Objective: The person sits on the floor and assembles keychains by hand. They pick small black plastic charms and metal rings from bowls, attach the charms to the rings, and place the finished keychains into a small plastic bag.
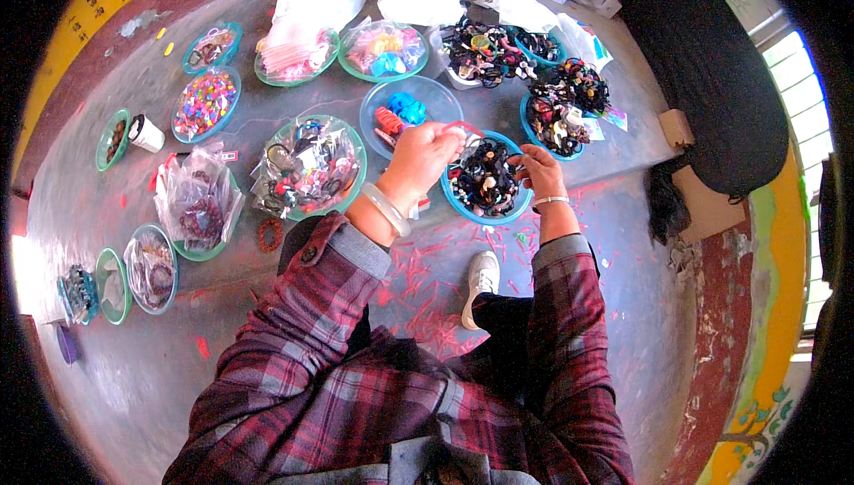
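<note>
1. Over at the far left, green-rimmed bowls [149, 269] of dark beads sit in a row on the grey bench [133, 378], with a clear bag of reddish bracelets [200, 205] just beyond them.
2. Moving along, a bowl of bright mixed beads [205, 103], then a wide bowl of small packets [310, 167] stuffed with trinkets.
3. Centre now: the left hand [418, 160] is raised above the bench, pale bangle [388, 209] on the wrist, fingers pinched tight on a thin red band [464, 126] that loops up off the fingertips.
4. Right below that band, touching nothing, sits the blue bowl of dark hair ties [486, 180].
5. The right hand [540, 170] hovers at that bowl's right rim, fingers curled inward; whether they grip anything, I cannot tell.
6. Further right, more bowls of black hair ties [559, 111], and a dark mat [703, 76] beyond the bench edge.
</note>
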Demonstrator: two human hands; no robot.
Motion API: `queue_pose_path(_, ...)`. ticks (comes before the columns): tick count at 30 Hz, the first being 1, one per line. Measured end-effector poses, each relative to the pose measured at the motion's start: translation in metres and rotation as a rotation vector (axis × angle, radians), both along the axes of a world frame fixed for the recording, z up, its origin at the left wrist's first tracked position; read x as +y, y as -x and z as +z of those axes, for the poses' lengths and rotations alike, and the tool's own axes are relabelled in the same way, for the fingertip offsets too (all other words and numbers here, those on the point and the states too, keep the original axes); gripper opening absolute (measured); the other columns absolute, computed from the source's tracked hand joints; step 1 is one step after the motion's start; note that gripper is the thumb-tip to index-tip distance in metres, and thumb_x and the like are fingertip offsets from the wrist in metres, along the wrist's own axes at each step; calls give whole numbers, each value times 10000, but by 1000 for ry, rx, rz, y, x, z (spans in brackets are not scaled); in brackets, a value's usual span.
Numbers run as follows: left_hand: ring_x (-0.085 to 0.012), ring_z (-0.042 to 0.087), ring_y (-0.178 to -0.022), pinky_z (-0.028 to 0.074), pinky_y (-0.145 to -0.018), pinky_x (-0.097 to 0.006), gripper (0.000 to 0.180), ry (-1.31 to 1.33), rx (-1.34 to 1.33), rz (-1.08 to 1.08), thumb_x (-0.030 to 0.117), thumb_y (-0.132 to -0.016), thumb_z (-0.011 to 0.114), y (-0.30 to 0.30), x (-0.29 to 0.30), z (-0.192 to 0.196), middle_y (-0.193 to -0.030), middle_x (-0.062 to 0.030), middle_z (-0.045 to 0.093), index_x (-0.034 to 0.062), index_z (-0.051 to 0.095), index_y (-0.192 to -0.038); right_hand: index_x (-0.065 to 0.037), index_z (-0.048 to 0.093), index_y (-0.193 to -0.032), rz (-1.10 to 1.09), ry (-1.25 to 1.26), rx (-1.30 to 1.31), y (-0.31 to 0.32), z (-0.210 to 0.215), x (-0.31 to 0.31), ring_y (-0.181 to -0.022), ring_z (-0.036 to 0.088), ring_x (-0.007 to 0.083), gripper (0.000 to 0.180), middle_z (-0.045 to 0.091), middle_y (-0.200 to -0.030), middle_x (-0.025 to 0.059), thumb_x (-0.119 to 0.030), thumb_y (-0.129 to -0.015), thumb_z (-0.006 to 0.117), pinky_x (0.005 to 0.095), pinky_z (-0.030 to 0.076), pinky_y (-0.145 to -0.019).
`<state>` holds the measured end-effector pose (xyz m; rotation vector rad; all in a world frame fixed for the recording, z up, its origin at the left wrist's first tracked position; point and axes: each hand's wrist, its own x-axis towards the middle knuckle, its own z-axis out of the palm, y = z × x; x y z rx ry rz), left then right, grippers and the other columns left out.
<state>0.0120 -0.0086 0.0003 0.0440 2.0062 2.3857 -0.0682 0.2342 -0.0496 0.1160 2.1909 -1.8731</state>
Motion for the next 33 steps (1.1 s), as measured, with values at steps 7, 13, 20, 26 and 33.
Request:
queue_pose_path(7,-118,574,-779,483,-719,-261,209,-29,-14,-43,155,-885,469,0,2,3,-872,-44,594,-10,575,-958,-45,580,-929,178,-179,93,1,38,2,-560,507,71,146,647,-806,60,-110,-866,465,182,345,-456)
queue_pose_path(13,-140,588,-787,499,-718,-269,213,-164,-100,-88,161,-885,474,-4,6,4,-892,-62,597,-3,565,-988,-55,578,-898,165,110,108,-20,88,1,-552,447,50,126,638,-778,65,-126,-876,475,176,333,-455)
queue_pose_path(20,-146,603,-799,512,-696,-257,242,-338,-267,-273,193,-866,506,-9,8,15,-924,-70,609,4,561,-1007,-71,512,-901,148,512,37,-66,117,-8,-505,514,123,128,596,-711,84,-187,-887,459,197,357,-426)
queue_pose_path(26,-128,591,-819,493,-693,-256,278,-268,-286,-331,226,-842,519,-14,16,8,-907,-48,606,28,562,-1032,-34,552,-833,272,582,206,-95,113,-27,-657,585,158,160,603,-746,72,-185,-867,511,258,466,-596)
queue_pose_path(33,-125,598,-825,484,-714,-264,270,-247,-347,-401,201,-835,520,-18,25,18,-920,-35,600,40,550,-1049,-38,564,-809,278,276,243,-92,104,-29,-673,515,62,96,556,-728,-8,4,-742,619,197,416,-605)
